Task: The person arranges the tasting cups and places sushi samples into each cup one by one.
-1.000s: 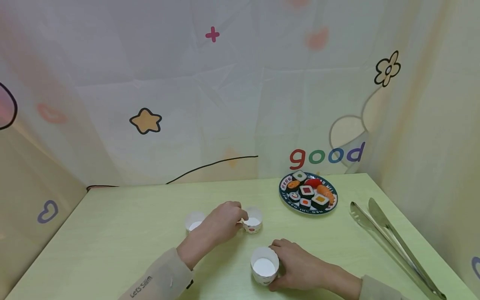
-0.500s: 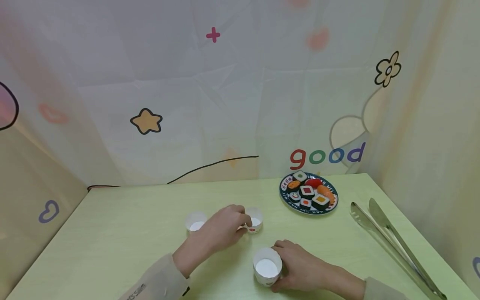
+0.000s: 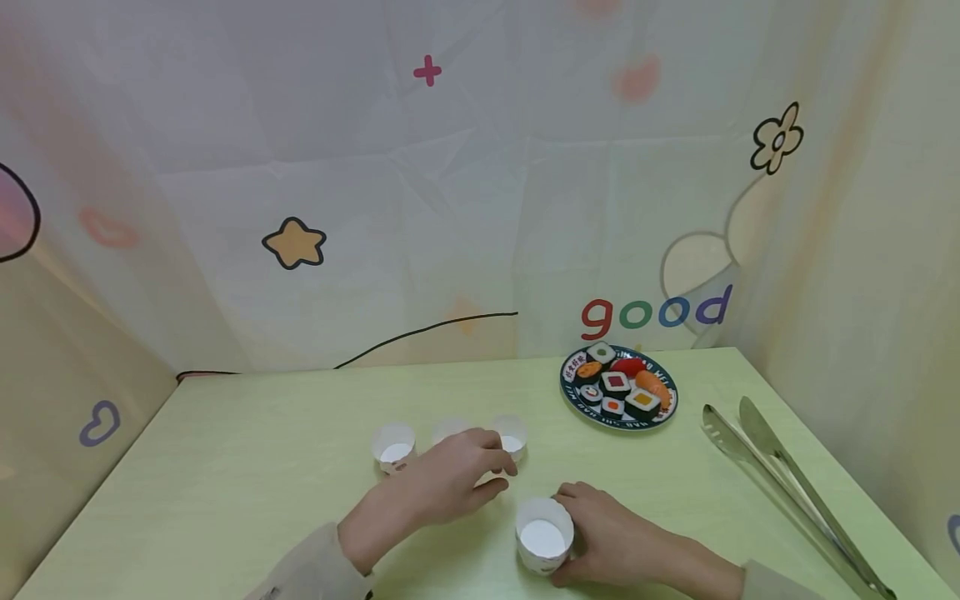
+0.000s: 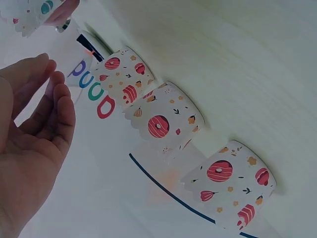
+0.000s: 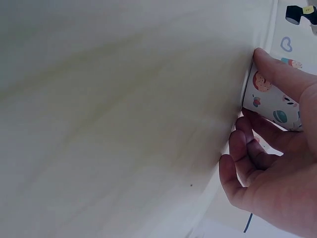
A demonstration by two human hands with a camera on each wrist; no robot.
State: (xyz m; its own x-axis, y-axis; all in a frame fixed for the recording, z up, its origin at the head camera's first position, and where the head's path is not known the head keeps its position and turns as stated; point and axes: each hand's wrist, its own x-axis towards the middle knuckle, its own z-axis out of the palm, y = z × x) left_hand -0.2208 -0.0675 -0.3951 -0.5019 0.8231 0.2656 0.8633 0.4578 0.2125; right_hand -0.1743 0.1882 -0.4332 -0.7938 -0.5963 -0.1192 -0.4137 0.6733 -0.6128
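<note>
In the head view three white paper baking cups stand in a row: a left cup (image 3: 394,458), a middle cup (image 3: 448,428) partly covered by my left hand (image 3: 450,473), and a right cup (image 3: 514,432). The left wrist view shows red doughnuts and cakes printed on the nearest cup (image 4: 230,186). My left hand holds nothing, its fingers loosely bent in front of the row and apart from the cups. Nearer to me, my right hand (image 3: 618,537) grips a fourth baking cup (image 3: 543,546) by its right side. The right wrist view shows thumb and fingers around its printed wall (image 5: 277,96).
A round plate (image 3: 567,398) with several sushi pieces stands at the back right. Metal tongs (image 3: 795,492) lie along the right side of the pale green table (image 3: 247,483). A printed cloth (image 3: 450,217) hangs behind and along the sides.
My left hand has let go of a baking cup in the row and drawn back towards me, uncovering the middle cup. My right hand has shifted slightly right with its cup.
</note>
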